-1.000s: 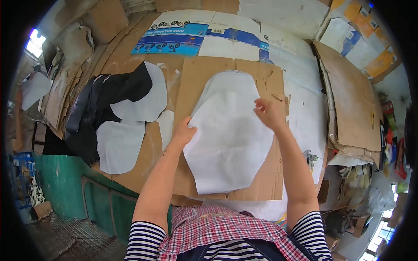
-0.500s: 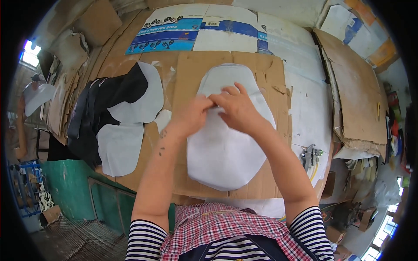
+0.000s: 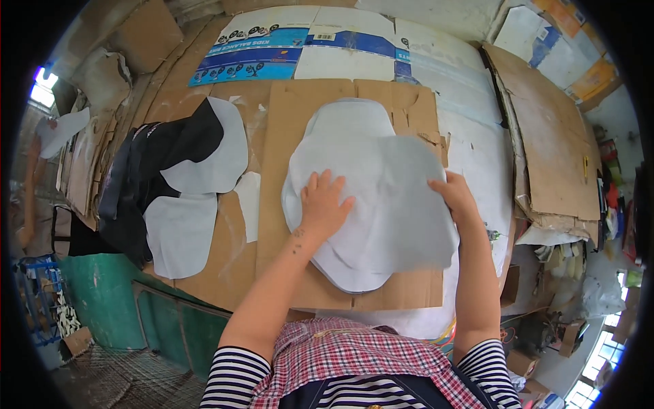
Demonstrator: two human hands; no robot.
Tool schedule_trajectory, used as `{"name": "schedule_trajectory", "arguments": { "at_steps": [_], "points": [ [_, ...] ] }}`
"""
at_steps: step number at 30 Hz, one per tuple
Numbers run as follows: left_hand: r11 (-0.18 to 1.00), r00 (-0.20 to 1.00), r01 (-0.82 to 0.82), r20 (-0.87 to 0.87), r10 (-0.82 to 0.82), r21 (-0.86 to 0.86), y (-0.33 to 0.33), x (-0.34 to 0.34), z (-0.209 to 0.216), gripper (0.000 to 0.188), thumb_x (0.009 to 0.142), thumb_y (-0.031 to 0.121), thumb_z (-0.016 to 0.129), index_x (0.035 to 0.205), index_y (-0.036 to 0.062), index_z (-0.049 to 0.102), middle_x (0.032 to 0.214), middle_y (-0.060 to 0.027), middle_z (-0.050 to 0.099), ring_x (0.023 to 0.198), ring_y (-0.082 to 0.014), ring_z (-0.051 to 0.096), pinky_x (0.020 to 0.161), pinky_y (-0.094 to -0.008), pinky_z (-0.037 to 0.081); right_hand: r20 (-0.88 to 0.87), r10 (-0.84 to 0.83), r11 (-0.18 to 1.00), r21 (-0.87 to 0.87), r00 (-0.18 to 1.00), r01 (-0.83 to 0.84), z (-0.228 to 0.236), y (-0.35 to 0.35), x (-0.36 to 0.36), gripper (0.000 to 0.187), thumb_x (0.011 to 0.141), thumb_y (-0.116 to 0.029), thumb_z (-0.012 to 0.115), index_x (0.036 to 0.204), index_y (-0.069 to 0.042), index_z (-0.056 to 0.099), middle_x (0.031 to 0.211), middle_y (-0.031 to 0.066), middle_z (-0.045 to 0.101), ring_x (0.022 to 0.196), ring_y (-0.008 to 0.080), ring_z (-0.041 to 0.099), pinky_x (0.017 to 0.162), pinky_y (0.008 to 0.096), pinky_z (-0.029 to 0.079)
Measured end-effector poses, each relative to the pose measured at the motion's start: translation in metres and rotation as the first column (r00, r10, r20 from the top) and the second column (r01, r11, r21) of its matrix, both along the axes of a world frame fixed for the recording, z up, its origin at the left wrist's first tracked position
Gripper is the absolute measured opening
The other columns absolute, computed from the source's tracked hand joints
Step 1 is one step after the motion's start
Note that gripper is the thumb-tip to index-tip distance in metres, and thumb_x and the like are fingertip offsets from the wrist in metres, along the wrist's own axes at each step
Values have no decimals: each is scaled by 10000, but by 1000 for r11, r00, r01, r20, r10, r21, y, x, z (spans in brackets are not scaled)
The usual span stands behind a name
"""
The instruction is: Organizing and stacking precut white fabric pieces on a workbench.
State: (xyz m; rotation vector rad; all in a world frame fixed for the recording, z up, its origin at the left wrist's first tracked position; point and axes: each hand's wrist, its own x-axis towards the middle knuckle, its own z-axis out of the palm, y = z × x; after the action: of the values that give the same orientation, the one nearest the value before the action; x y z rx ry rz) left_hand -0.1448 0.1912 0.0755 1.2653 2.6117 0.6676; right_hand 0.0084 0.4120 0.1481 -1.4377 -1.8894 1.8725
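A pale grey, curved-edged sheet, thin and flexible like fabric, lies across a stack of similar cut pieces. My right hand pinches the sheet's right edge, which is raised and shaded, past the stack's side. My left hand rests on the sheet's left part, fingers spread, holding nothing. Beneath the stack is a brown cardboard sheet. The sheet and my hands cover much of the stack's middle.
To the left lie black and pale grey pieces in a loose pile. A spray gun is mostly hidden behind my right forearm. Flattened cardboard stands at the right. A person's arm with a pale piece shows at far left.
My hands, earlier together over the stack's upper middle, have parted. The right has moved right with a sheet edge; the left has come down flat. The sheet now spreads out rightward.
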Motion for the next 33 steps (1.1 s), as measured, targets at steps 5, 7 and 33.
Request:
{"name": "schedule_trajectory", "arguments": {
  "at_steps": [5,7,33],
  "points": [
    [987,979,134,-139,-146,-90,16,-44,-12,501,794,263,604,1253,122,459,1377,-129,315,1304,-357,202,1020,-554,187,-51,-159,938,-320,986,134,-18,-46,36,289,808,-157,602,1037,18,580,919,107,636,779,194,622,699,332,504],
    [980,964,151,-199,-175,-129,27,-51,-9,516,798,275,600,1267,129,445,1380,-128,313,1306,-363,199,1022,-566,178,-125,-256,863,-477,959,168,-49,-79,48,342,813,-189,607,1083,14,553,966,97,629,815,213,620,750,354,506],
    [984,986,161,-38,-164,-75,-12,48,-8,691,767,453,604,1343,147,378,1445,-164,180,1322,-399,117,1025,-588,119,165,193,343,912,967,-224,-32,-107,20,412,783,-126,616,1176,-63,508,1208,151,481,1155,325,428,932,426,366]
  ]
}}
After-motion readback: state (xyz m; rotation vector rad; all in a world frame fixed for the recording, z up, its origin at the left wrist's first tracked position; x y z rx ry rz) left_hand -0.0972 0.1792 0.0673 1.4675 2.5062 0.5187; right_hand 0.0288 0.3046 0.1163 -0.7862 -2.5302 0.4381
